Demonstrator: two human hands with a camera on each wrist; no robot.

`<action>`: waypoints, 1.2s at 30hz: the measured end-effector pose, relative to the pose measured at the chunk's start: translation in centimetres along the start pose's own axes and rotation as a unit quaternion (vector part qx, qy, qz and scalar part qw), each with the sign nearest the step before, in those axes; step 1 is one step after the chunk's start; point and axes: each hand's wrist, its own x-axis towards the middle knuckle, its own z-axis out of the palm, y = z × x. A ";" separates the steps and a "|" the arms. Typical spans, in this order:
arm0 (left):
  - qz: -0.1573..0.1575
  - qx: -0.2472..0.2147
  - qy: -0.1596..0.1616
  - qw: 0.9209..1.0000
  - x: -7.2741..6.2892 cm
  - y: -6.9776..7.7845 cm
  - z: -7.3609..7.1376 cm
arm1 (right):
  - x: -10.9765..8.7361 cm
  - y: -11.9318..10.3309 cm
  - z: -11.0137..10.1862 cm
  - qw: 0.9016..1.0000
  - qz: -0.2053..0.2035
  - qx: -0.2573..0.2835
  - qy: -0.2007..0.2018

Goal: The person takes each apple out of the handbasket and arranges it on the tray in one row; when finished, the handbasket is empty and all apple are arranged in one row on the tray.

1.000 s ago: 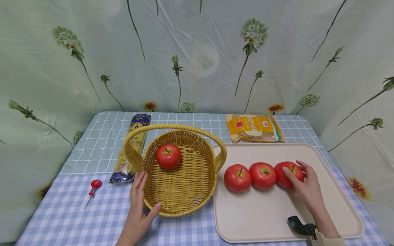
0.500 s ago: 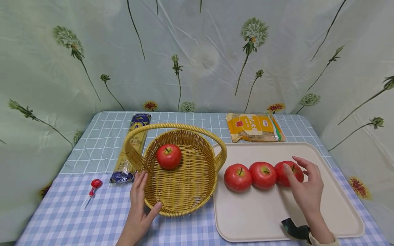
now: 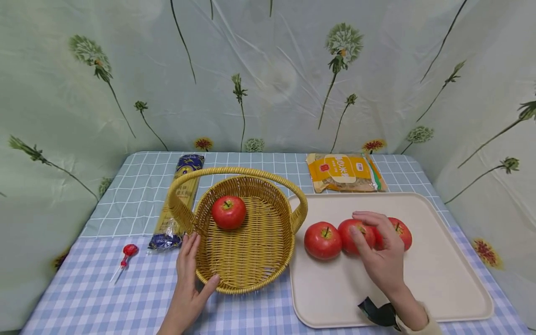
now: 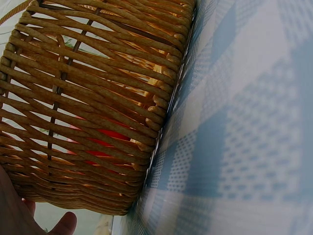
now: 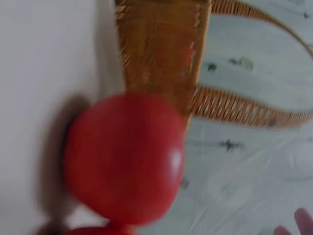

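A round yellow wicker basket (image 3: 247, 265) with an arched handle holds one red apple (image 3: 228, 212). At its left side rests my left hand (image 3: 187, 286), fingers along the wall and thumb by the front rim. In the left wrist view that hand (image 4: 19, 215) shows beside the woven wall (image 4: 88, 98). Three apples sit in a row on a beige tray: a left one (image 3: 323, 240), a middle one (image 3: 344, 236) and a right one (image 3: 403, 232). Over the middle and right ones hovers my right hand (image 3: 383, 258), fingers loosely bent and holding nothing. The right wrist view shows an apple (image 5: 124, 156) close up.
The tray (image 3: 435, 288) stands right of the basket. Behind it lies an orange food packet (image 3: 345, 173). A spaghetti packet (image 3: 167, 223) lies left of the basket, partly behind its handle. A red lollipop (image 3: 129, 251) is on the checked cloth (image 3: 83, 293) at far left.
My right hand has drawn back from the right apple and moved left, now overlapping the middle apple. My left hand, the basket and the apples stay in place.
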 end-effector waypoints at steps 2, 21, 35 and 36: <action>0.001 0.002 0.000 1.000 0.0 0.0 0.0 | -0.1 -0.2 0.6 1.000 -0.007 0.016 -0.011; 0.000 -0.003 0.009 1.000 0.0 -0.3 0.0 | 2.0 -5.1 7.7 0.964 -0.127 0.177 -0.154; 0.006 0.003 0.014 1.000 -0.1 -0.2 0.2 | 5.1 -7.7 12.5 0.955 -0.162 0.119 -0.218; 0.005 0.002 0.013 1.000 -0.1 -0.2 0.2 | 5.3 -7.8 12.8 0.957 -0.157 0.104 -0.222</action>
